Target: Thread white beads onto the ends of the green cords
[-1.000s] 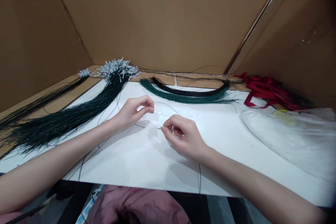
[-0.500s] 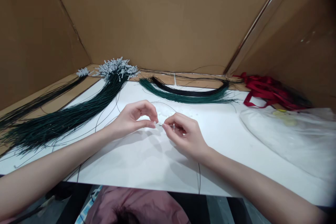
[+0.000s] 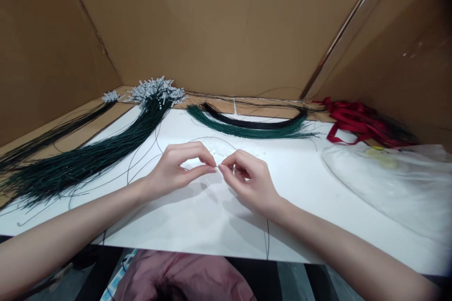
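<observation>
My left hand (image 3: 178,167) and my right hand (image 3: 247,178) meet fingertip to fingertip over the white sheet (image 3: 197,216). The right thumb and forefinger pinch the end of a thin dark cord (image 3: 267,237) that loops round behind both hands and trails off the near edge. The left thumb and forefinger are pinched too, on something too small to make out, right against the cord's tip. A scatter of tiny clear beads (image 3: 221,152) lies on the sheet just behind the fingers.
A thick bundle of dark green cords with white beaded ends (image 3: 106,146) lies at the left, a thinner one (image 3: 52,134) beyond it. More green and black cords (image 3: 254,127) curve at the back. Red ribbons (image 3: 360,122) and a clear plastic bag (image 3: 388,183) lie at the right. Cardboard walls enclose the space.
My left hand came away from the beads, pinched shut, and moved right until its fingertips met the right hand's. The right hand rose slightly with the cord end.
</observation>
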Demonstrator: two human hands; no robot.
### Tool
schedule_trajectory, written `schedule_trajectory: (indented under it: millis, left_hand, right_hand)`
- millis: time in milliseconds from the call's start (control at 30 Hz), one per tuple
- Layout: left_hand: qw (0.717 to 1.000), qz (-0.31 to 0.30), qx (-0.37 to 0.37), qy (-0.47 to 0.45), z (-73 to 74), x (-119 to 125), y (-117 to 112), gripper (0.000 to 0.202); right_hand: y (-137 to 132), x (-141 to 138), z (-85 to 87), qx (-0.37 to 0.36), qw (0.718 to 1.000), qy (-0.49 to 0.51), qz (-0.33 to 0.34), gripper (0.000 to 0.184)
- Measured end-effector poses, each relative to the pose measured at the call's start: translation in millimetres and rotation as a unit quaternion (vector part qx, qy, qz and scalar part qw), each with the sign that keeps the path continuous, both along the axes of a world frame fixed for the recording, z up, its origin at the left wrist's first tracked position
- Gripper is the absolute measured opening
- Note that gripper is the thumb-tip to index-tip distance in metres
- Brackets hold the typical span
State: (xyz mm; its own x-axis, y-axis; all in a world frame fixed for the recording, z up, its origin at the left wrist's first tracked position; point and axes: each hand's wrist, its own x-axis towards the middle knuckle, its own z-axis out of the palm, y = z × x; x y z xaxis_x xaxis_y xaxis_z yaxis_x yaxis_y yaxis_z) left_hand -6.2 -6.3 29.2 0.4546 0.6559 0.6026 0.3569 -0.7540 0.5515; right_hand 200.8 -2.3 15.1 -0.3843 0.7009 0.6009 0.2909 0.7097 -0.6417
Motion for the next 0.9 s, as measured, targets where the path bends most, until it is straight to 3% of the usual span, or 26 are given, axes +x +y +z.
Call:
schedule_trajectory:
  millis: [900]
  left_hand:
    - [0.999,0.032,0.029,0.008,-2.0,-0.4,-1.7,0.004]
  right_hand:
    - [-1.8,-0.5,0.8,-0.004,1.0,0.019,-0.013,0.014]
